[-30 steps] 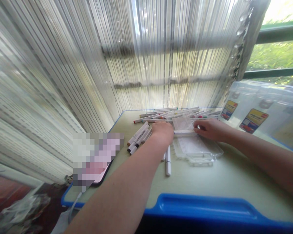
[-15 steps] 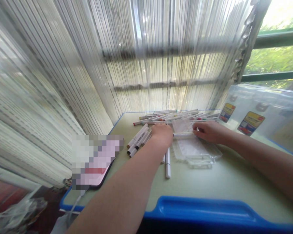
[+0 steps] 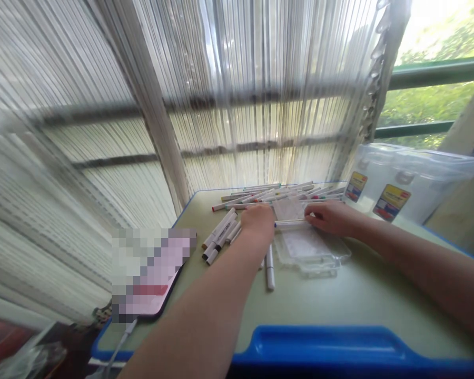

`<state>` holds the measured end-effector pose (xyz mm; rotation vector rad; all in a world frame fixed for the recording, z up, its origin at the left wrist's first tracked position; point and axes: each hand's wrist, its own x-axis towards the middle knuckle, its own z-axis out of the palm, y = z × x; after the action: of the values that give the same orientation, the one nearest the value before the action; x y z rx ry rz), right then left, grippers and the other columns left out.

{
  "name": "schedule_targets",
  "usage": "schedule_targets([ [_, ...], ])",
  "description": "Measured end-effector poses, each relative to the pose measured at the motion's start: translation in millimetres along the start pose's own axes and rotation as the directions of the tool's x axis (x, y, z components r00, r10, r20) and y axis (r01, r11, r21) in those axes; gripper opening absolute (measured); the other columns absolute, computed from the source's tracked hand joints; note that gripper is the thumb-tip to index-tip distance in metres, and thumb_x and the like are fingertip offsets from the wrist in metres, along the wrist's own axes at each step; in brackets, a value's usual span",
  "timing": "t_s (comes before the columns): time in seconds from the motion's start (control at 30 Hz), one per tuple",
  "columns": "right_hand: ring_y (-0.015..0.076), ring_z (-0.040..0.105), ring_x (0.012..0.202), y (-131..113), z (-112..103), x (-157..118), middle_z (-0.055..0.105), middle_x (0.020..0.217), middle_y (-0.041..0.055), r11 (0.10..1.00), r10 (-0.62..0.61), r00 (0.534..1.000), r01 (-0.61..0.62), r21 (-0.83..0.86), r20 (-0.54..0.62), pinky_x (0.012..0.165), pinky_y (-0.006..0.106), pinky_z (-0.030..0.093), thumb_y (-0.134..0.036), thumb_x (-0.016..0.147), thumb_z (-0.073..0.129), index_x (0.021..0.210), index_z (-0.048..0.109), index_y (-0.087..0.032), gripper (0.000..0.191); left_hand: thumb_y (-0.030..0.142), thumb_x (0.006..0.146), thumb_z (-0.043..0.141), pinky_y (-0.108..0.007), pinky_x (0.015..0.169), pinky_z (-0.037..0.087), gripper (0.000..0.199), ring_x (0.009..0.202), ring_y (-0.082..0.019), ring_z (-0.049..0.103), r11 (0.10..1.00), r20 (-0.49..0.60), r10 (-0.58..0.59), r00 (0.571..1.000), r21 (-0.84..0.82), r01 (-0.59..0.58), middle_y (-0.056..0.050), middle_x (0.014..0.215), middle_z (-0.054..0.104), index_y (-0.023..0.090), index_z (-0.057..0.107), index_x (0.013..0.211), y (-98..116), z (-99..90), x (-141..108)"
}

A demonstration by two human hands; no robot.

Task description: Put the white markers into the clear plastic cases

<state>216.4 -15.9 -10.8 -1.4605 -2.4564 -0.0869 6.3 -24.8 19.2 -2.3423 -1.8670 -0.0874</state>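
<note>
Well left of a flat clear plastic case lies a black-edged phone with a blurred pinkish screen and a white cable at its near end. Between phone and case is a bunch of thick white markers, partly covered by the left forearm. One white marker lies just left of the case, pointing toward the viewer; a loose pile of white markers with coloured ends spreads beyond it. Right of the case stand two clear lidded plastic bins.

The left hand, at the case's left edge, hides its own fingers, so their opening and hold cannot be told. A slim white marker with a blue end lies across the case, its right end at the right hand's curled fingertips, thumb and forefinger close together; whether they grip it is unclear.

Compared with a second ago, the view has swung right; hands and marker keep their places over the case.
</note>
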Motion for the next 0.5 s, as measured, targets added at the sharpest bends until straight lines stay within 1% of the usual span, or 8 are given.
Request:
schedule_targets([
  [0.13, 0.0137, 0.052, 0.057, -0.7, -0.1, 0.4, 0.061, 0.062, 0.0006, 1.000, 0.015, 1.000, -0.015, -0.006, 0.013, 0.054, 0.024, 0.032, -0.032, 0.083, 0.043, 0.080, 0.063, -0.022, 0.022, 0.007, 0.088, 0.034, -0.036, 0.080, 0.053, 0.037, 0.102, -0.025, 0.062, 0.999, -0.008, -0.047, 0.999, -0.011, 0.047, -0.016, 0.106, 0.066, 0.012, 0.063, 0.109, -3.1, -0.8, 3.2],
  [0.27, 0.0140, 0.053, 0.058, -0.1, 0.2, 0.9, 0.062, 0.064, 0.0013, 1.000, 0.019, 0.999, -0.019, -0.008, 0.027, 0.055, 0.024, 0.032, -0.033, 0.084, 0.042, 0.081, 0.063, -0.022, 0.024, 0.006, 0.086, 0.036, -0.036, 0.079, 0.053, 0.037, 0.101, -0.024, 0.063, 0.998, -0.039, -0.050, 0.998, -0.028, 0.049, -0.015, 0.108, 0.066, 0.014, 0.062, 0.110, -8.2, 1.3, 6.1],
  [0.37, 0.0141, 0.053, 0.058, -0.3, 0.3, 1.1, 0.062, 0.065, 0.0013, 1.000, 0.031, 0.999, -0.031, -0.005, 0.024, 0.055, 0.024, 0.032, -0.033, 0.083, 0.042, 0.081, 0.063, -0.022, 0.024, 0.006, 0.085, 0.037, -0.036, 0.079, 0.053, 0.036, 0.099, -0.024, 0.064, 0.998, -0.063, -0.050, 0.997, -0.039, 0.047, -0.014, 0.105, 0.067, 0.015, 0.063, 0.108, -10.1, 2.2, 6.8],
  [0.5, 0.0138, 0.053, 0.057, -0.2, 0.5, 0.9, 0.062, 0.064, 0.0016, 1.000, 0.020, 1.000, -0.020, -0.009, 0.024, 0.055, 0.024, 0.032, -0.032, 0.084, 0.042, 0.081, 0.064, -0.021, 0.025, 0.008, 0.086, 0.037, -0.038, 0.078, 0.053, 0.036, 0.099, -0.025, 0.064, 0.999, -0.056, -0.044, 0.997, -0.026, 0.042, -0.014, 0.103, 0.068, 0.016, 0.065, 0.107, -9.5, 2.7, 6.9],
])
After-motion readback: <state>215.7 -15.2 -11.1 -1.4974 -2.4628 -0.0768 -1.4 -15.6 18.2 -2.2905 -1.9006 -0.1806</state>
